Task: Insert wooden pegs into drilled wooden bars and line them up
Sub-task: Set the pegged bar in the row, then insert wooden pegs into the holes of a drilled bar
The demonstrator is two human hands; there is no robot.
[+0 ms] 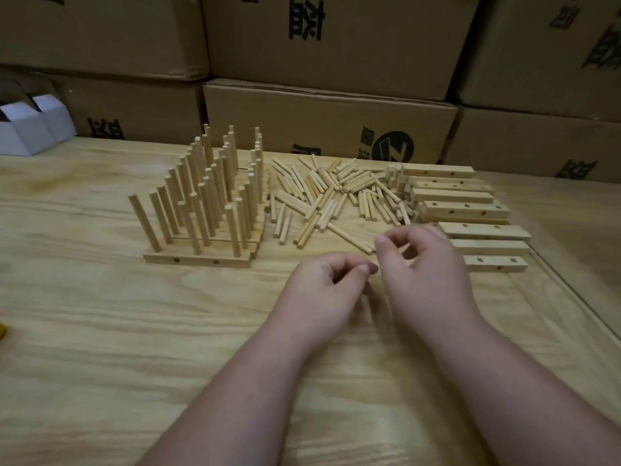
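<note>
A person's two bare hands hover close together over a pale wooden table [100, 331], neither one holding anything that can be seen. The left hand [322, 284] has its fingers loosely curled inward, thumb tip near the forefinger, nothing between them. The right hand [423, 267] is a little higher and farther forward, fingers relaxed and bent, thumb raised; its fingertips lie just beside the nearest loose pegs [336, 196], though whether they touch one cannot be told through the motion blur.

The loose pegs lie scattered in a heap across the middle of the table, beyond both hands. To the right of the heap, empty drilled bars [470, 210] are stacked and fanned out flat, holes showing on their upper faces; the nearest of them lies partly behind the right hand. To the left of the heap stand the finished bars [198, 260], set side by side in a row, each with upright pegs rising from it, the front bar showing two holes in its near edge. These stand well apart from the left hand.

Along the back edge of the table, brown cardboard boxes [329, 122] with black printing are piled up as a wall. At far left, small white boxes [30, 126] rest on the table, and a yellow object [2, 331] shows at the left edge.
</note>
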